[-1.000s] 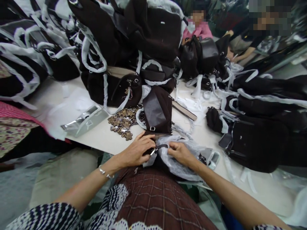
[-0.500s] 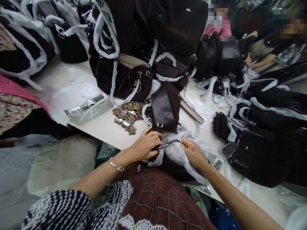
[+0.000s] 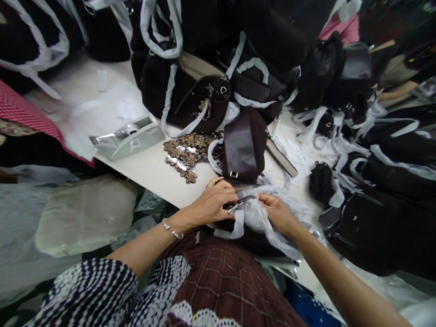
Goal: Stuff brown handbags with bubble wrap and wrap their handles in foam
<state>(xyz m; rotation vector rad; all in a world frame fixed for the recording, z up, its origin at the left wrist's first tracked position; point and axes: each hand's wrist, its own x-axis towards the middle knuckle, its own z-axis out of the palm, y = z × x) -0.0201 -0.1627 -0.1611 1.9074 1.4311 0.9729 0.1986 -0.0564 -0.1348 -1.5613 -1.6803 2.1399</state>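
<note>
A dark bag (image 3: 245,147) with a smooth panel and a small metal buckle lies at the table's front edge, against my body. My left hand (image 3: 216,202), with a silver bracelet at the wrist, has its fingers curled on the bag's opening, beside a metal clasp (image 3: 235,207). Its fingertips are partly hidden. On the other side, my right hand (image 3: 274,210) pinches the dark strap end by the clasp, over crumpled clear plastic (image 3: 254,213). A white-wrapped handle (image 3: 234,229) hangs below the clasp. Flower-shaped leopard-print charms (image 3: 185,152) lie left of the bag.
A grey-green dispenser (image 3: 131,138) stands on the white table (image 3: 136,175). Dark bags with white-wrapped handles (image 3: 187,97) are piled behind, and more dark bags (image 3: 371,227) lie at the right. A person's arm (image 3: 398,91) shows at the upper right. A plastic-covered beige bundle (image 3: 85,215) sits lower left.
The view has shifted, so the table's things appear moved. My hands stay at the bag's opening; the clasp sits lower and is more covered by my left fingers.
</note>
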